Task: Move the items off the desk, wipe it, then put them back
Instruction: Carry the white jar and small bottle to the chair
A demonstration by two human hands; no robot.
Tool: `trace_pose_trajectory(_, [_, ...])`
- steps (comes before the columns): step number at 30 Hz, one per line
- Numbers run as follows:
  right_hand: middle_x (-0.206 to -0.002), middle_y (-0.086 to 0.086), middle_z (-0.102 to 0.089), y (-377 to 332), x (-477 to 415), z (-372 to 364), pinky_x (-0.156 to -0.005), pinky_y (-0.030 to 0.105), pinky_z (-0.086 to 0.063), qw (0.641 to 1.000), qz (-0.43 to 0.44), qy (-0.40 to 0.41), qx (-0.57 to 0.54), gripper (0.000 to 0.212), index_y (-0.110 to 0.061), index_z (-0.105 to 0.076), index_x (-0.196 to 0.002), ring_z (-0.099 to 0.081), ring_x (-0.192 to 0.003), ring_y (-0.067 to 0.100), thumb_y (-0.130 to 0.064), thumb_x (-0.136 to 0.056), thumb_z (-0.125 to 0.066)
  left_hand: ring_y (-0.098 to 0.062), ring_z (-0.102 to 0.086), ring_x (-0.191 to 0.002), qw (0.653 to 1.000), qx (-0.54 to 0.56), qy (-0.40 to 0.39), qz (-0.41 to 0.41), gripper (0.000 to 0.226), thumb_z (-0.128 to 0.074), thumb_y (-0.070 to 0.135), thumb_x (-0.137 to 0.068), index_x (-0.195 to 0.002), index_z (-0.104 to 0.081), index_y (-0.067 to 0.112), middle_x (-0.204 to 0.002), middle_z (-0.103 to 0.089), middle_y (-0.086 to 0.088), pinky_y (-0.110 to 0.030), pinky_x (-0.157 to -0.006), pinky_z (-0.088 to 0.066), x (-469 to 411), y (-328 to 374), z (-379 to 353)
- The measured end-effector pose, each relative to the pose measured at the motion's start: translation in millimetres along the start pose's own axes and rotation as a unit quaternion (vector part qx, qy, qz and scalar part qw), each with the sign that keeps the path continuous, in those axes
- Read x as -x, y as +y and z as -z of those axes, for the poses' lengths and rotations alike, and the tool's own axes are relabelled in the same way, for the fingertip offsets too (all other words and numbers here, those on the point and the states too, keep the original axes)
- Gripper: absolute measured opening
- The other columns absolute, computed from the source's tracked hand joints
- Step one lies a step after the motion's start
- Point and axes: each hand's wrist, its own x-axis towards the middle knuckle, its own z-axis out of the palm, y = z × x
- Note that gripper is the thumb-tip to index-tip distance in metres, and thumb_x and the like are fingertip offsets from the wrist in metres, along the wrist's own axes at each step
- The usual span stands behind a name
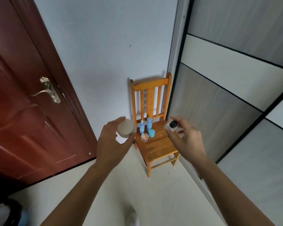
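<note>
Nearest the lens, two bare forearms are reaching out over the pale floor, and the left hand (112, 141) is wrapping its fingers around a round jar with a beige lid (126, 129), lid tilted toward the camera, carried in the air just left of the wooden chair (160, 144). On the chair seat four items are already standing in a cluster at the back left corner: a blue pump bottle (142, 126) and a taller blue bottle (149, 123) toward the backrest, a small clear jar with an orange inside (144, 137) and a short blue jar (151, 133) in front of them. Moving right, the right hand (189, 139) is pinching a small clear glass bottle with a black cap (171, 126) between thumb and fingertips, tipped on its side above the seat's right edge. The desk itself is not in view. This looks like the clearing stage, the chair serving as the holding spot. To do it well, the glass bottle wants turning upright before it touches down, and both pieces want landing on the open front slats, clear of the cluster so nothing gets knocked, and away from the edges.
</note>
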Motion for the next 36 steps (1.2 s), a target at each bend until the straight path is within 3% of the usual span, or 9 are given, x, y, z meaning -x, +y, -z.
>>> trace_pose_trajectory(4, [-0.118, -0.007, -0.067, 11, -72, -13, -0.08, 0.018, -0.052, 1.0, -0.022, -0.006, 0.02, 0.046, -0.029, -0.058, -0.135, -0.06, -0.099, 0.004, -0.039, -0.092, -0.069, -0.005, -0.05, -0.1, 1.0, 0.01, -0.017, 0.01, 0.065, -0.082, 0.04, -0.074, -0.131, -0.054, 0.025, -0.126, -0.058, 0.01, -0.02, -0.08, -0.048, -77, -19, -34])
trace_pose_trajectory(9, [-0.116, -0.007, -0.065, 42, -143, -14, -0.08, 0.023, -0.056, 0.999, -0.048, 0.009, 0.019, 0.044, -0.025, -0.059, -0.134, -0.062, -0.097, 0.008, -0.034, -0.092, -0.07, -0.006, -0.05, -0.104, 0.999, -0.007, -0.033, -0.012, 0.067, -0.083, 0.038, -0.073, -0.131, -0.055, 0.022, -0.128, -0.06, 0.004, -0.021, -0.079, -0.048, -154, -32, -89])
trace_pose_trajectory(15, [-0.116, -0.008, -0.065, 116, -220, -14, -0.08, 0.023, -0.055, 0.998, -0.068, -0.003, 0.014, 0.044, -0.025, -0.061, -0.132, -0.062, -0.1, 0.009, -0.039, -0.09, -0.069, -0.009, -0.052, -0.104, 0.998, -0.015, -0.053, -0.019, 0.069, -0.083, 0.04, -0.072, -0.132, -0.054, 0.022, -0.127, -0.062, 0.002, -0.01, -0.079, -0.043, -210, -39, -176])
trace_pose_trajectory(19, [-0.116, -0.016, -0.061, 184, -284, -27, -0.08, 0.017, -0.05, 0.997, -0.063, -0.049, -0.001, 0.042, -0.036, -0.057, -0.131, -0.058, -0.099, 0.002, -0.043, -0.091, -0.067, -0.009, -0.051, -0.106, 0.998, -0.04, -0.037, 0.025, 0.07, -0.078, 0.045, -0.07, -0.132, -0.053, 0.024, -0.128, -0.061, 0.003, -0.011, -0.081, -0.042, -237, -39, -239])
trace_pose_trajectory(27, [-0.129, -0.008, -0.064, 280, -389, -56, -0.094, 0.039, -0.058, 0.986, -0.038, -0.164, -0.017, 0.044, -0.032, -0.056, -0.134, -0.062, -0.113, 0.011, -0.046, -0.093, -0.065, -0.009, -0.052, -0.108, 0.987, -0.074, -0.012, 0.143, 0.069, -0.087, 0.032, -0.07, -0.13, -0.053, 0.025, -0.127, -0.061, 0.003, -0.032, -0.082, -0.058, -269, -34, -340])
trace_pose_trajectory(36, [-0.137, -0.006, -0.061, 373, -414, -149, -0.096, 0.04, -0.057, 0.968, -0.088, -0.233, -0.007, 0.048, -0.031, -0.055, -0.139, -0.061, -0.12, 0.016, -0.046, -0.094, -0.064, -0.008, -0.053, -0.109, 0.969, -0.063, -0.058, 0.233, 0.067, -0.084, 0.044, -0.072, -0.127, -0.046, 0.041, -0.124, -0.052, 0.025, -0.027, -0.086, -0.057, -266, -126, -448])
